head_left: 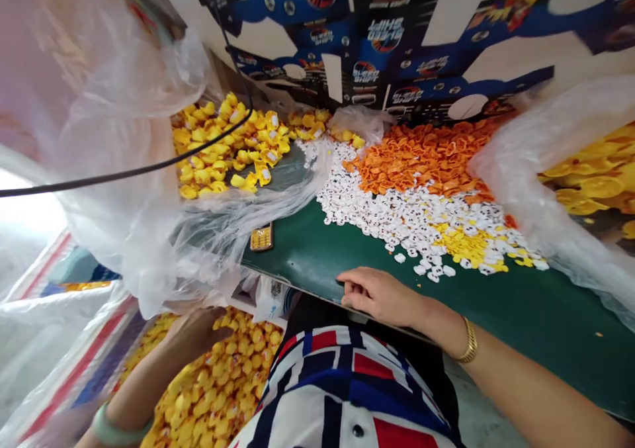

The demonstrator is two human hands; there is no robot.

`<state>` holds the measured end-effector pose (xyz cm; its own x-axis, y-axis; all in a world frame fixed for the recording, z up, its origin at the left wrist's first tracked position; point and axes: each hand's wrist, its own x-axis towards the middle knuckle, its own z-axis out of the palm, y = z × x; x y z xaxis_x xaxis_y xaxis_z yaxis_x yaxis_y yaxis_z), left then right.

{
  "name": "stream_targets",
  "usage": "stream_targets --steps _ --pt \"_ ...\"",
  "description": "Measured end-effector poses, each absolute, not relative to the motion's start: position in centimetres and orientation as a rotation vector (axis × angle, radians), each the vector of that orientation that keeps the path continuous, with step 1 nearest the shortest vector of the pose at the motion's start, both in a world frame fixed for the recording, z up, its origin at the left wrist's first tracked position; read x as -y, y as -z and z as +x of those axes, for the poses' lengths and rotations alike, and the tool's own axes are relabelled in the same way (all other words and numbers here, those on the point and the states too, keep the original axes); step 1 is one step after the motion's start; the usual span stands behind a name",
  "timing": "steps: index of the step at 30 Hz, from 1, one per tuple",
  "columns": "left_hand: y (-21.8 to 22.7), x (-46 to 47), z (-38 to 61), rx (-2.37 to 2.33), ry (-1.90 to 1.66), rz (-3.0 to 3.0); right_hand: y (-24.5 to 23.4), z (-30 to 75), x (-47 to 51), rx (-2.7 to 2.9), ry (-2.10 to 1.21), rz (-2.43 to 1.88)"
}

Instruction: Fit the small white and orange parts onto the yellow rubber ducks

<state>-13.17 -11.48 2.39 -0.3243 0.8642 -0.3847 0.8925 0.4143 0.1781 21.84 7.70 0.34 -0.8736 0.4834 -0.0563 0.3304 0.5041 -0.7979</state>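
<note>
My left hand (201, 327) is low at the left, over a bag-lined box full of small yellow duck figures (218, 388). Its fingers are blurred and partly hidden, so I cannot tell whether they hold one. My right hand (374, 294) rests at the near edge of the green table (307, 256), fingers curled in. A small dark thing shows by its fingertips, too little of it to name. Beyond that hand lie a heap of small white pieces with dark marks (381, 213), small flat yellow pieces (464, 244) and orange pieces (421, 157).
Yellow moulded parts (228, 137) are heaped at the back left beside clear plastic sheeting (129, 137). A black cable (149, 168) crosses there. A phone-like object (261, 237) lies near the table edge. At right, a plastic bag (526, 163) borders more yellow parts (600, 177). Printed cardboard (367, 44) stands behind.
</note>
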Motion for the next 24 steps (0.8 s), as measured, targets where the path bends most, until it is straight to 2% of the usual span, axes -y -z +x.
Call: stream_targets --steps 2,5,8,13,16,21,24 --pt "-2.2 10.6 -13.9 -2.27 -0.124 1.474 -0.9 20.7 -9.2 2.614 -1.457 -0.741" --pt "-1.9 6.1 -11.9 -2.411 -0.382 1.646 -1.3 19.1 -11.5 2.516 -1.873 -0.855" --pt "-1.3 0.9 -9.6 -2.646 -0.37 1.84 -0.8 18.5 -12.9 2.313 -2.185 -0.853" --pt "0.2 -4.0 -9.3 -2.737 -0.291 1.972 0.7 19.1 -13.1 2.127 -2.24 -0.808" --pt "-0.3 -4.2 -10.1 -2.589 -0.44 1.896 1.0 19.4 -13.0 2.008 -2.269 -0.815" --pt "-4.6 -1.7 -11.3 -2.195 -0.904 1.149 1.0 19.5 -13.3 1.911 -2.288 -0.817" --pt "-8.3 -0.4 -11.2 -1.815 -1.022 0.843 1.2 19.6 -13.4 1.886 -2.301 -0.797"
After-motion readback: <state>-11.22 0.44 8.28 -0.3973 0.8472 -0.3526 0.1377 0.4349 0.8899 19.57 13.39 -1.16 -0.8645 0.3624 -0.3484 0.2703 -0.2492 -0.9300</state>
